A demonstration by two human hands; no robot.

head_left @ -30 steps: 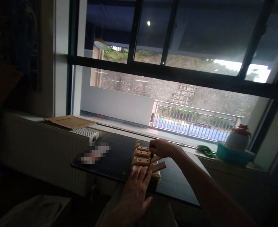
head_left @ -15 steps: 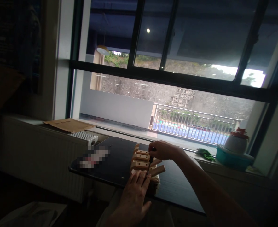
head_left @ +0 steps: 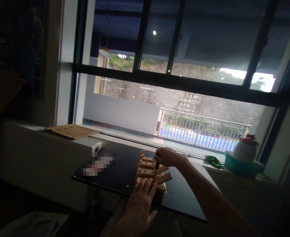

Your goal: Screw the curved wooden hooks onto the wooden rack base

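My right hand (head_left: 168,157) is wrapped round the dark handle of a screwdriver (head_left: 157,167). The shaft points down to the near end of a light wooden piece (head_left: 147,164), close to my left fingertips. That piece has curved prongs and flat crosspieces with dark holes, with wooden slats (head_left: 165,178) sticking out on its right side. Palm down, my left hand (head_left: 140,201) rests over the near end, fingers stretched out and thumb apart. The screwdriver's tip and whatever it touches are too small and dark to make out.
The wood lies on a dark table (head_left: 184,194) below a window. On the sill are a brown envelope (head_left: 73,131), a green cloth (head_left: 214,161) and a teal box (head_left: 243,166) bearing a white jug (head_left: 246,148). A blurred-out item (head_left: 98,165) lies on the table's left.
My right hand has shifted very slightly left with the screwdriver. My left hand stays in place on the wood.
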